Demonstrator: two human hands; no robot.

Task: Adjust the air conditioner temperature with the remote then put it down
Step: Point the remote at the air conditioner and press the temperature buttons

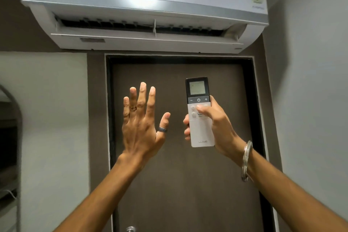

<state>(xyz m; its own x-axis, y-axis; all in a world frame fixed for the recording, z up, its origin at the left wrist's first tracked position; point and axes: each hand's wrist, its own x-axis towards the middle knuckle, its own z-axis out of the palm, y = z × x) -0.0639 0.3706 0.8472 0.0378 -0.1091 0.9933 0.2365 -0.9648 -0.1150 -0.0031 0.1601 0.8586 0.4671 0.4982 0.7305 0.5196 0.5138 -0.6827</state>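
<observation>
A white wall air conditioner (143,3) hangs above a dark door, its lower flap open. My right hand (212,124) holds a white remote (200,132) upright, pointed up at the unit; the remote's dark top has a small lit screen and a minus, power and plus row. My thumb lies across the grey buttons just below that row. My left hand (141,118) is raised to the left of the remote, palm away, fingers spread, holding nothing and apart from the remote.
A dark brown door (180,184) in a black frame fills the middle, with a metal handle (130,229) at the bottom edge. Grey walls stand on both sides. An arched niche or mirror (8,147) is at the far left.
</observation>
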